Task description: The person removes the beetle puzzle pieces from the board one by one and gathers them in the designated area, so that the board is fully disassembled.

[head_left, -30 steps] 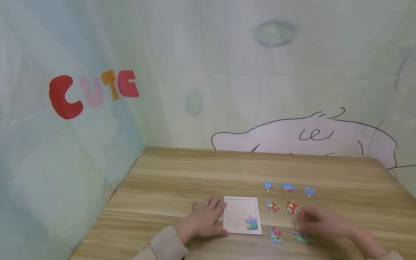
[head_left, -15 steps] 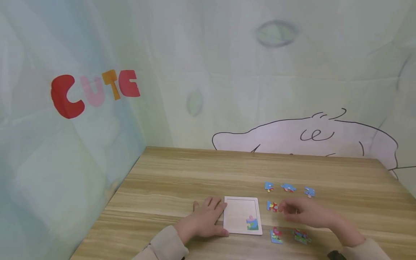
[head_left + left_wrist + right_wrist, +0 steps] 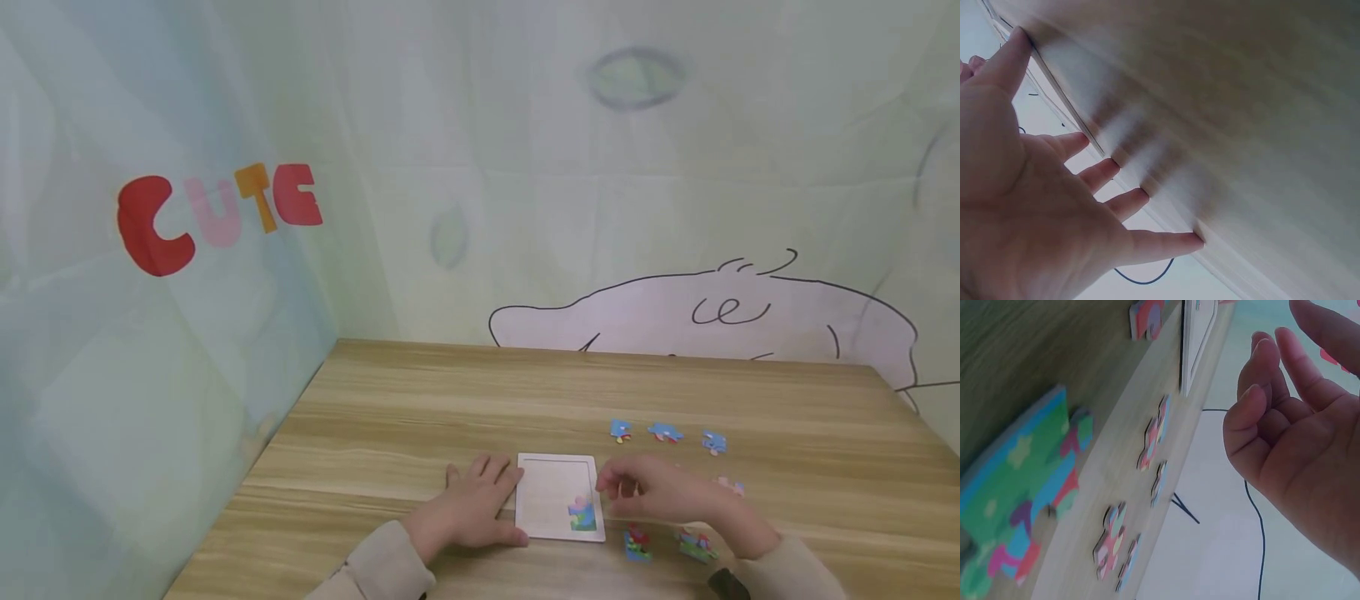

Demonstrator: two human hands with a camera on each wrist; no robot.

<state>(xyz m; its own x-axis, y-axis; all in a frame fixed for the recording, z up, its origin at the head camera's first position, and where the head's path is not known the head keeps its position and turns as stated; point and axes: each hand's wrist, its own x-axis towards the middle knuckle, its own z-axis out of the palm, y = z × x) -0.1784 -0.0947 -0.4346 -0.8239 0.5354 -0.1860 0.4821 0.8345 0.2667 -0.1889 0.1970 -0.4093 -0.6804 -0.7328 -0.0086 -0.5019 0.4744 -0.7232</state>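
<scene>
My left hand [image 3: 480, 504] lies spread on the table, its fingertips and thumb touching the left edge of the white puzzle tray [image 3: 543, 521]. In the left wrist view, the fingers [image 3: 1125, 203] are apart and hold nothing. One blue, pink and green puzzle piece [image 3: 582, 514] sits in the tray's lower right corner. My right hand [image 3: 656, 487] hovers just right of the tray, its fingers loosely bent. The right wrist view shows nothing between the thumb and fingers of that hand [image 3: 1300, 419]. Part of the middle row of pieces is hidden beneath it in the head view.
Right of the tray, loose puzzle pieces lie in rows, including a blue corner piece [image 3: 619, 430], a blue piece [image 3: 665, 432], another blue one [image 3: 714, 442], a red one [image 3: 637, 543] and a green one [image 3: 696, 545]. A printed cloth wall [image 3: 450, 167] borders the wooden table [image 3: 420, 392].
My right hand has moved left, from over the right-hand pieces to beside the tray. The left hand and the piece in the tray have stayed in place.
</scene>
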